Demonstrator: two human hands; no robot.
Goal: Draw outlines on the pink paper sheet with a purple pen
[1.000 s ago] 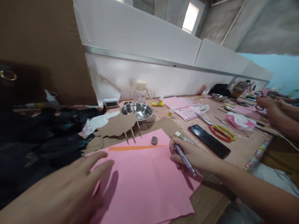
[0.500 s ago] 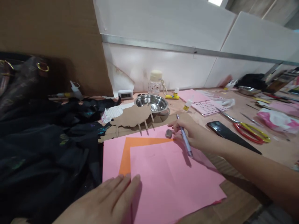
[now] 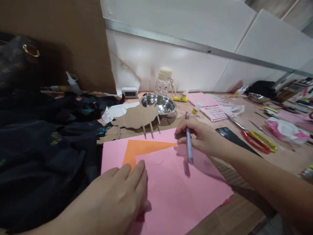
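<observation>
My left hand [image 3: 119, 189] presses with stretched fingers on the left edge of the top pink sheet [image 3: 171, 192]. A faint curved line is drawn near that sheet's upper edge. Between it and another pink sheet [image 3: 112, 151] below shows an orange sheet [image 3: 140, 147]. A purple pen [image 3: 188, 143] is held in my right hand [image 3: 199, 135], slanting across its fingers. The thumb and fingertips are bent together low over the paper's upper edge; whatever is between the tips is hidden.
Beyond the paper lie a cardboard cut-out [image 3: 137, 117] and a steel bowl [image 3: 158, 103]. Scissors [image 3: 256, 138] and a black phone [image 3: 236, 140] are to the right. Dark fabric [image 3: 46, 156] fills the left side. A bottle [image 3: 163, 81] and clock [image 3: 129, 92] stand by the wall.
My right fingers have closed over the spot where a small grey eraser lay, which no longer shows. My left hand has slid farther up the paper, and the pen has turned more upright.
</observation>
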